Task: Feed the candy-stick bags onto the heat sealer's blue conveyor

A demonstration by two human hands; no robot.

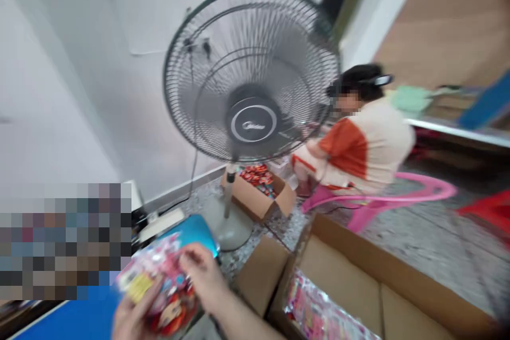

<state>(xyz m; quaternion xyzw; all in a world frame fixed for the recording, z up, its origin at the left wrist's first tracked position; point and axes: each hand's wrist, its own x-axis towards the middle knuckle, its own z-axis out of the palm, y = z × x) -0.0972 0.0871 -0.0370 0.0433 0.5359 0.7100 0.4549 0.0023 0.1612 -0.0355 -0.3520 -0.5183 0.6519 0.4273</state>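
Note:
A glossy, colourful printed packet with a cartoon figure and a yellow patch is held low at the left of the head view. My left hand grips its lower left side, thumb lying across the front. At its upper right, my right hand has its fingers closed on the edge; motion blur hides the fine detail. Right of my hands stands an open cardboard box, with similar shiny packets lying inside along its near left side.
A large standing fan rises ahead, its base on the speckled floor. Behind it sits a smaller carton of red packets. A person sits on a pink chair. Near my hands are a blue stool-like surface and a blue tabletop.

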